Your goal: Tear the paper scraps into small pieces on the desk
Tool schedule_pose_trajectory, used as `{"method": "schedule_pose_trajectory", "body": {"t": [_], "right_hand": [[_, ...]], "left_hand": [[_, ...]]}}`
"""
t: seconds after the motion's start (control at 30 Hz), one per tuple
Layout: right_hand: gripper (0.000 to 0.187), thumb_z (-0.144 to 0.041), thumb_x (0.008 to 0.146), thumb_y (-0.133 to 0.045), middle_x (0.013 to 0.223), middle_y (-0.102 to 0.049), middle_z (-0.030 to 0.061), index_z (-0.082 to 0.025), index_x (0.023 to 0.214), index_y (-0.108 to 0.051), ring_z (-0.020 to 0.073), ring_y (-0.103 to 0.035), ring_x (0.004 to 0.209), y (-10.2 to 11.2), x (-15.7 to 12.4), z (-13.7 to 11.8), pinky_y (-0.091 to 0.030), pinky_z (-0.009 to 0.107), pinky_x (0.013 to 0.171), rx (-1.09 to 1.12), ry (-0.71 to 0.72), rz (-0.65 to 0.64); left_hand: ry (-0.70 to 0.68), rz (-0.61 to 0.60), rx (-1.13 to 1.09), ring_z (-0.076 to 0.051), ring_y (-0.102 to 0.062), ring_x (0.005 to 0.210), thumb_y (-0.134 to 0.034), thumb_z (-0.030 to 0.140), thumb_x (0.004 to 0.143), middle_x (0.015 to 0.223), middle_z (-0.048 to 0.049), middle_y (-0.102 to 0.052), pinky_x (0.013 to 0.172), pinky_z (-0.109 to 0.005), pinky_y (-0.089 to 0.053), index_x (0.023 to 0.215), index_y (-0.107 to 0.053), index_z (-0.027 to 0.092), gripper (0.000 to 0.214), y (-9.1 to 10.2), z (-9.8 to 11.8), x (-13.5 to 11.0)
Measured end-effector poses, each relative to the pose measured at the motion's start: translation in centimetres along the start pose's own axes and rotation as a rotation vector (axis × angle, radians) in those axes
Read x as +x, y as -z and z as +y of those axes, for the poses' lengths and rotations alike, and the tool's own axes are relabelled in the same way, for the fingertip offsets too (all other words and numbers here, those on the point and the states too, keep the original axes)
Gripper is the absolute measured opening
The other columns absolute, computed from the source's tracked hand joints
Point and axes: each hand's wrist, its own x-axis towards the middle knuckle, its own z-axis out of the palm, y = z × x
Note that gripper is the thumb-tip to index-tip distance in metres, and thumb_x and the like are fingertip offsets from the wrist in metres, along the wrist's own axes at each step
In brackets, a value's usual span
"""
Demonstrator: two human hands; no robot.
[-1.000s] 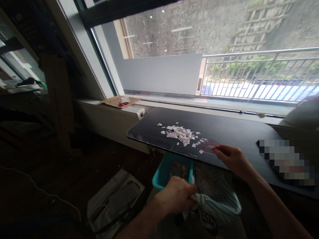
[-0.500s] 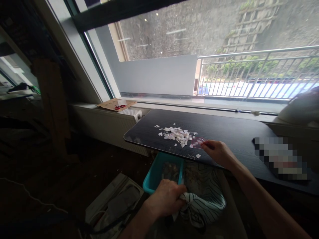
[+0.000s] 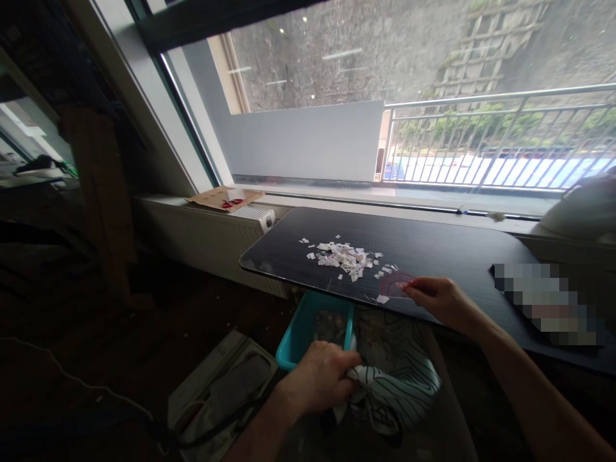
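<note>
My right hand (image 3: 440,301) pinches a clear pink protractor (image 3: 395,282) by its right end, low over the black tabletop (image 3: 433,244). Left of the protractor lies a loose pile of white paper scraps (image 3: 344,258), and one scrap (image 3: 382,299) touches its lower left edge near the table's front. Below the table, my left hand (image 3: 327,375) is closed on the bunched edge of a pale liner with dark wavy stripes (image 3: 404,391). That liner hangs at a teal bin (image 3: 285,350), which holds small bits of litter. My left fingertips are partly hidden.
A white radiator (image 3: 231,237) stands left of the table, with brown paper and red-handled scissors (image 3: 231,203) on top. A blurred-out object (image 3: 548,305) lies at the table's right. A pale box with a cable (image 3: 216,385) is on the floor.
My right hand has drawn the protractor right and slightly toward me, away from the pile. A few scraps now lie separate beside it. My left hand keeps its hold.
</note>
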Motion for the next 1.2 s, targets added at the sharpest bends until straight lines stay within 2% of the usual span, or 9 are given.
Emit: {"method": "schedule_pose_trajectory", "body": {"t": [0.1,0.2,0.27,0.43,0.6,0.7,0.9,1.03,1.2], "right_hand": [[0.039,-0.049,0.077,-0.051,0.061,-0.062,0.0014,-0.016,0.078,-0.071,0.0132,-0.051,0.057,0.7,-1.2,-0.4,-0.038,0.023,0.052,0.044,-0.012,-0.029],[0.038,-0.048,0.077,-0.052,0.064,-0.064,0.0023,-0.015,0.081,-0.071,0.0137,-0.052,0.058,1.1,-1.8,-0.5,-0.039,0.023,0.053,0.044,-0.026,0.009],[0.037,-0.047,0.077,-0.052,0.064,-0.064,0.0020,-0.016,0.081,-0.071,0.0137,-0.052,0.058,1.1,-1.9,-0.4,-0.039,0.023,0.053,0.037,-0.038,0.024],[0.036,-0.046,0.077,-0.052,0.069,-0.067,0.0030,-0.016,0.082,-0.071,0.0145,-0.054,0.061,0.8,-2.0,-0.4,-0.040,0.023,0.055,0.065,-0.023,-0.041],[0.039,-0.046,0.079,-0.051,0.071,-0.067,0.0035,-0.014,0.086,-0.071,0.0150,-0.055,0.063,0.4,-2.0,-1.0,-0.041,0.023,0.057,0.071,0.018,-0.020],[0.039,-0.047,0.079,-0.050,0.069,-0.066,0.0030,-0.014,0.085,-0.071,0.0146,-0.055,0.063,0.4,-1.6,-0.9,-0.041,0.023,0.056,0.071,0.027,-0.049],[0.042,-0.049,0.077,-0.050,0.062,-0.064,0.0022,-0.015,0.089,-0.071,0.0141,-0.054,0.056,-0.1,1.2,0.4,-0.039,0.024,0.052,-0.015,-0.048,0.213],[0.040,-0.047,0.077,-0.049,0.059,-0.063,0.0012,-0.015,0.086,-0.072,0.0140,-0.054,0.056,-0.7,2.2,0.5,-0.038,0.024,0.053,-0.061,-0.050,0.198],[0.036,-0.045,0.077,-0.050,0.063,-0.065,0.0010,-0.016,0.081,-0.071,0.0147,-0.057,0.060,-0.2,1.4,0.1,-0.038,0.024,0.056,-0.093,-0.053,0.206]], "left_hand": [[-0.009,0.026,-0.005,-0.020,-0.061,0.070,-0.055,0.028,0.078,0.068,0.0016,-0.061,0.059,-0.023,-0.037,0.075,-0.055,0.023,0.006,0.1,-0.1,0.1],[-0.015,0.040,-0.018,-0.020,-0.060,0.071,-0.055,0.029,0.079,0.068,0.0014,-0.060,0.059,-0.023,-0.036,0.074,-0.054,0.022,0.008,0.1,0.0,0.3],[-0.017,0.047,-0.039,-0.019,-0.060,0.070,-0.055,0.029,0.079,0.068,0.0016,-0.060,0.059,-0.023,-0.036,0.075,-0.055,0.022,0.008,0.0,0.0,0.3],[-0.020,0.046,-0.067,-0.019,-0.060,0.071,-0.055,0.028,0.080,0.067,0.0018,-0.060,0.061,-0.023,-0.036,0.076,-0.055,0.022,0.007,0.2,-0.1,0.2],[-0.013,0.029,-0.059,-0.019,-0.060,0.070,-0.055,0.028,0.079,0.068,0.0014,-0.061,0.059,-0.023,-0.037,0.075,-0.056,0.022,0.008,0.6,0.0,0.2],[-0.014,0.025,-0.028,-0.020,-0.061,0.069,-0.055,0.029,0.079,0.069,0.0011,-0.062,0.060,-0.023,-0.039,0.076,-0.057,0.022,0.008,0.2,0.3,0.2],[-0.031,-0.017,0.050,-0.023,-0.062,0.069,-0.058,0.033,0.076,0.072,-0.0019,-0.065,0.064,-0.028,-0.045,0.084,-0.062,0.023,0.013,-1.7,1.5,0.3],[-0.021,-0.015,0.067,-0.024,-0.063,0.070,-0.059,0.033,0.075,0.073,-0.0024,-0.065,0.064,-0.030,-0.047,0.081,-0.061,0.022,0.013,-2.0,1.7,0.2],[-0.014,-0.018,0.068,-0.024,-0.063,0.070,-0.059,0.030,0.073,0.073,-0.0032,-0.066,0.064,-0.030,-0.048,0.084,-0.062,0.022,0.014,-1.9,1.6,0.3]]}}
